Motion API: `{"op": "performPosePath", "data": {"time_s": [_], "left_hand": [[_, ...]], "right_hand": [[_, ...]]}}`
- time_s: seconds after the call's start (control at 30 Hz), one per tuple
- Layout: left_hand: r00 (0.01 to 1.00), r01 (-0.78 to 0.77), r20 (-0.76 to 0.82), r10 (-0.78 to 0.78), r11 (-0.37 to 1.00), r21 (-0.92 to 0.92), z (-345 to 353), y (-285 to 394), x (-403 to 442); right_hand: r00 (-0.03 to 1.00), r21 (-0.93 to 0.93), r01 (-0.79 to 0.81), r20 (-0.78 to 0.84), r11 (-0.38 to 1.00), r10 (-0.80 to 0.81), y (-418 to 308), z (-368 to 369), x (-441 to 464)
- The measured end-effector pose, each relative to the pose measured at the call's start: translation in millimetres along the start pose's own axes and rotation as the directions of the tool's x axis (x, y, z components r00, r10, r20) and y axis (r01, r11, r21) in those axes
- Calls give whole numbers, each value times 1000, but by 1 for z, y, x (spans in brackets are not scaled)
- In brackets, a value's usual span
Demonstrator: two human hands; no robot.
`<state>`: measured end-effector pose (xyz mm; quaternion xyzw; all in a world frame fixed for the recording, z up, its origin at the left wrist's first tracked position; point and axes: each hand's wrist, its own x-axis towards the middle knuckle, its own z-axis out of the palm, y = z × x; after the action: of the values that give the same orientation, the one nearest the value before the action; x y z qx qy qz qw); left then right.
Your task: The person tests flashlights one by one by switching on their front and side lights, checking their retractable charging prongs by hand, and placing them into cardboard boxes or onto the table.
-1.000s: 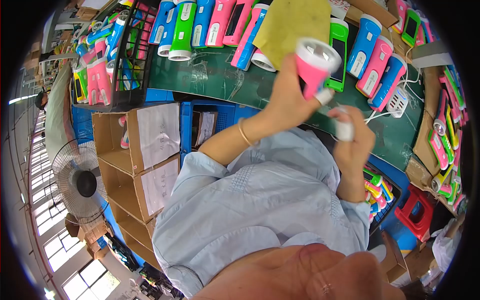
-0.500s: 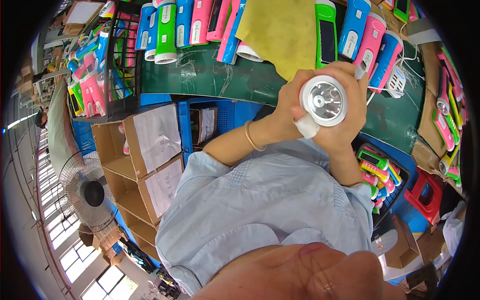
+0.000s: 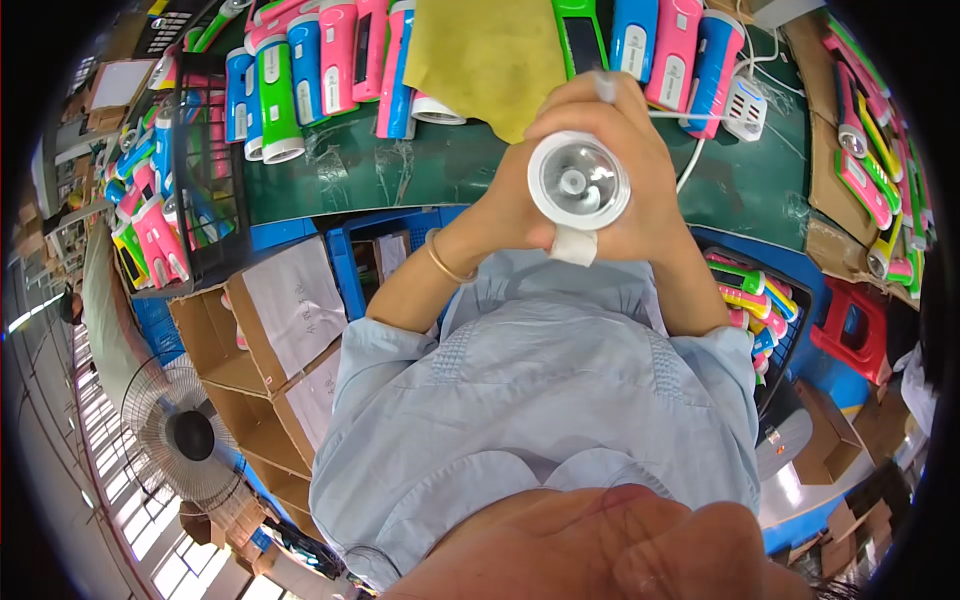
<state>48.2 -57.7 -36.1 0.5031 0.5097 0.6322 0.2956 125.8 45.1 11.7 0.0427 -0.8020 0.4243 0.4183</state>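
A flashlight (image 3: 578,181) points its white rim and reflector up at the camera, held between both hands over the table's front edge. My left hand (image 3: 510,195) is closed on its left side, partly hidden behind the rim. Around its right and far side wraps my right hand (image 3: 640,165), with white tape on fingers. The flashlight's body is hidden by the hands. Beyond them lies a yellow cloth (image 3: 485,60) on the green table (image 3: 350,165). Left of the cloth is a row of flashlights, among them a green one (image 3: 276,100); a blue one (image 3: 634,40) lies to its right.
A white charger (image 3: 745,108) with cables lies at the right. A black basket (image 3: 210,170) of flashlights stands at the left, above cardboard compartments (image 3: 235,340) and a fan (image 3: 190,435). Another basket of flashlights (image 3: 765,320) and a red stool (image 3: 855,330) are at the lower right.
My right hand has come up and closed round the flashlight, which was in my left hand alone. It now faces the camera. The view has shifted, so the table items appear further left.
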Motion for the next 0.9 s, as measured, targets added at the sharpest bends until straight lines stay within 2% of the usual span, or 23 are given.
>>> {"op": "performPosePath", "data": {"time_s": [0.1, 0.17, 0.23, 0.3, 0.33, 0.4, 0.47, 0.5, 0.57, 0.6, 0.7, 0.8, 0.9], "left_hand": [[996, 78, 40, -79, 997, 30, -18, 0, -7], [989, 83, 120, -81, 996, -14, -22, -2, -5], [975, 122, 196, -108, 991, -60, -25, -2, -2], [977, 35, 214, -16, 996, -84, -26, -5, 2], [959, 104, 273, -82, 993, -64, -29, 1, 0], [998, -50, 27, 50, 999, -9, -20, 9, 2], [956, -190, -210, 206, 977, 92, -8, 11, -3], [933, -275, -151, 325, 919, 281, -10, 12, -6], [863, -422, 36, 505, 679, 600, -20, 16, -13], [894, -379, 32, 446, 716, 587, -16, 26, -17], [880, -381, 17, 475, 684, 622, -17, 27, -15], [909, -345, 27, 415, 716, 607, -16, 32, -14], [907, -354, 37, 420, 709, 610, -15, 31, -13]], "right_hand": [[991, -173, 13, -130, 985, -36, -12, 5, -6], [985, -246, 32, -158, 969, -73, -15, 7, -20], [992, -127, 26, -118, 992, -41, -17, 7, -20], [999, 23, 17, -32, 1000, -16, -11, 2, -22], [999, 109, -5, 36, 994, 1, -5, -2, -24], [999, 59, -27, 21, 998, 26, -4, -4, -25], [1000, -20, -31, -7, 999, 31, -7, -5, -27], [998, -13, -67, -17, 998, 66, -10, -5, -28], [989, 0, -142, -41, 990, 142, -14, -3, -30], [991, -37, -121, -53, 992, 119, -16, -1, -29], [996, -55, -81, -28, 995, 80, -14, 0, -27], [995, -35, -93, -46, 995, 91, -11, 0, -28], [996, -50, -76, -51, 996, 73, -11, -1, -29]]}}
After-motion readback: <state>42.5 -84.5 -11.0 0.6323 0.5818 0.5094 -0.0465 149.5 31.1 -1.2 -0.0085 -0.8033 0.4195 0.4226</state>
